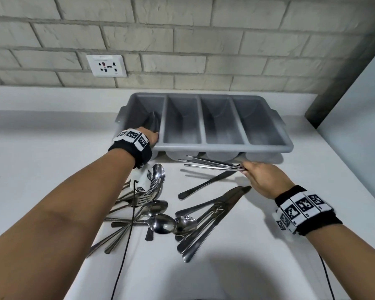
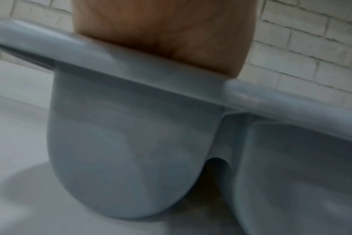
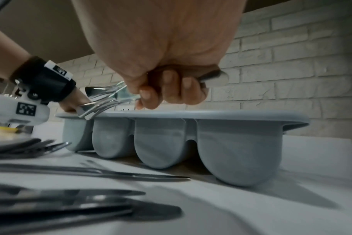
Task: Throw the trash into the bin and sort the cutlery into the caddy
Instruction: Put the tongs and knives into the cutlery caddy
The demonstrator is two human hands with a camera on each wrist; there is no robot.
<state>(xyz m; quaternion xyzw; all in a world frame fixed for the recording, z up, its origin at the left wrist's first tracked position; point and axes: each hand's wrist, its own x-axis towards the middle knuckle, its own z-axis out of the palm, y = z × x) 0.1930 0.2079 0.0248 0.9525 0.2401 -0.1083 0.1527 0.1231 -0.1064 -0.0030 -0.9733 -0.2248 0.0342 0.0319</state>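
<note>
With forks (image 1: 212, 165) clenched in the right grip (image 1: 266, 180) and the left grip (image 1: 148, 137) clasping the caddy (image 1: 225, 146) rim just ahead, they are best lowered level into one compartment

Pale brick wall (image 1: 182, 29), white socket (image 1: 106, 66), white countertop (image 1: 41, 137)

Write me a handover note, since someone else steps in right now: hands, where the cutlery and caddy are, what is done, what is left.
Left hand: reaches over the near rim of the grey caddy into its leftmost compartment; its fingers are hidden, so its grip cannot be told.
Right hand: holds a bundle of forks just in front of the caddy, tines to the left.
Caddy: at the back of the white counter; the three right compartments look empty.
Left: loose knives, spoons and more forks lie in a pile on the counter, still to sort. No trash or bin is in view.
</note>
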